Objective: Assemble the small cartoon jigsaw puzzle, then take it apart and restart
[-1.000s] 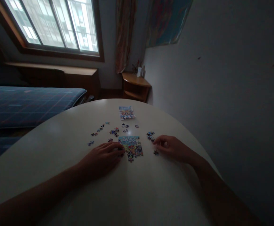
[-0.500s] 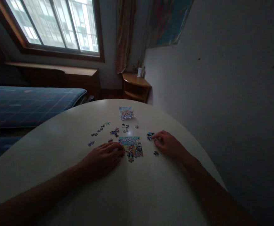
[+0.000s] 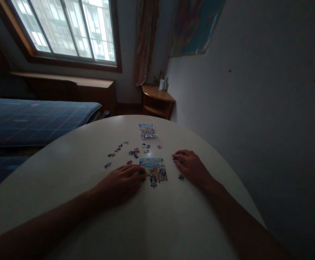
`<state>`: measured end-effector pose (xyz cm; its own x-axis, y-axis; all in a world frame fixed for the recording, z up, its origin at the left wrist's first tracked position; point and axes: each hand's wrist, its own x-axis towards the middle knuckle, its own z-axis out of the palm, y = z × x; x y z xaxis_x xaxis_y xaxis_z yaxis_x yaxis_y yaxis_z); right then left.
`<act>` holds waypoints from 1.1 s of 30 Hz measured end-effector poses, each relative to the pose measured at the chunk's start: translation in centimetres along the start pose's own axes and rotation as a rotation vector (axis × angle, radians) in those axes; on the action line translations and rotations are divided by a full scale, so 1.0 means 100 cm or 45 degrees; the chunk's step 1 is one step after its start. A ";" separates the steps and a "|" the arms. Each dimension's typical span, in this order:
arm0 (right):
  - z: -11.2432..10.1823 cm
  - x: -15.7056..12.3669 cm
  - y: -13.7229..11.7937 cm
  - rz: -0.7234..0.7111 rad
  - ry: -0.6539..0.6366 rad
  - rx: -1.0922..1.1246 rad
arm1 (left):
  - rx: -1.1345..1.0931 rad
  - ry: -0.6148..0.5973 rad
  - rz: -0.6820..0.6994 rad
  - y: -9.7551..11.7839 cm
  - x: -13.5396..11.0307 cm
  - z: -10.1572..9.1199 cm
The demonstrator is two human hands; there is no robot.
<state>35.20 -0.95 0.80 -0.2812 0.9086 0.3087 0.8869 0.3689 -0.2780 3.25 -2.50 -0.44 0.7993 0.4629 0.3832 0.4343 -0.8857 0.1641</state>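
Note:
A partly assembled colourful jigsaw (image 3: 153, 169) lies on the round white table (image 3: 152, 224). My left hand (image 3: 121, 183) rests flat on the table with its fingertips against the jigsaw's left edge, fingers stretched out. My right hand (image 3: 189, 165) lies to the right of the jigsaw, its fingers laid over a small cluster of pieces that is now hidden. One loose piece (image 3: 181, 177) sits just below that hand. Several loose pieces (image 3: 132, 152) are scattered behind the jigsaw, with more (image 3: 114, 153) to the left.
A small picture card (image 3: 147, 130) lies at the table's far side. Beyond it stand a wooden corner shelf (image 3: 156, 99), a bed with a blue cover (image 3: 33, 117) at left, a window (image 3: 68, 30) and a grey wall (image 3: 254, 108) at right.
My right hand has slid left and away from me onto the cluster of pieces right of the jigsaw, covering it. My left hand has stayed at the jigsaw's left edge.

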 end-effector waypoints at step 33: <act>0.001 0.094 -0.052 0.270 -0.499 -0.186 | 0.005 0.066 -0.005 0.003 0.003 -0.006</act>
<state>27.89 5.65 5.04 -0.1805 0.9767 -0.1162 0.9741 0.1612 -0.1585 3.35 -2.67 0.22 0.7752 0.4638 0.4290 0.4390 -0.8837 0.1621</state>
